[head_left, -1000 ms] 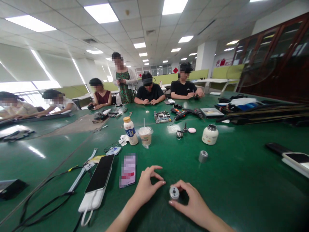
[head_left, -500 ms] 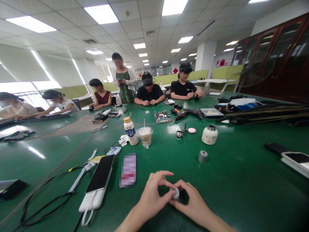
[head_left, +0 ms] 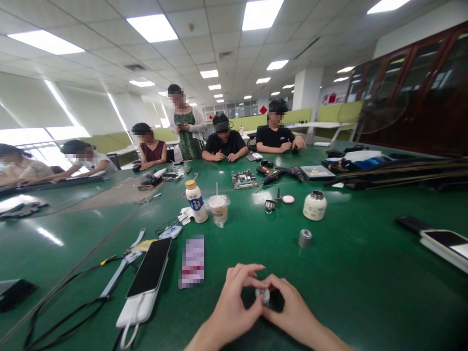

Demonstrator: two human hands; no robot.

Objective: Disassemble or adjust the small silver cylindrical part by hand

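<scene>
Near the front edge of the green table, a small round grey part (head_left: 262, 294) sits between my two hands. My left hand (head_left: 234, 306) has its thumb pressed against the near side and its index finger bent over the top. My right hand (head_left: 288, 308) pinches the part from the right with thumb and index finger. Fingers hide much of it, so its exact kind does not show. Beyond the hands stands a grey metallic cylinder (head_left: 304, 238). Behind that is a cream bottle body (head_left: 315, 205) with an open metal neck.
A phone (head_left: 149, 267) on a white power bank (head_left: 137, 308) lies left, beside black straps. Farther back stand a milk bottle (head_left: 196, 204) and a drink cup (head_left: 218, 210). A pink disc (head_left: 288, 199), a circuit board (head_left: 244, 179) and several people are across the table.
Both hands stay on the small grey part. The fingers have shifted slightly, with my left thumb now lower on it. The view has moved a little.
</scene>
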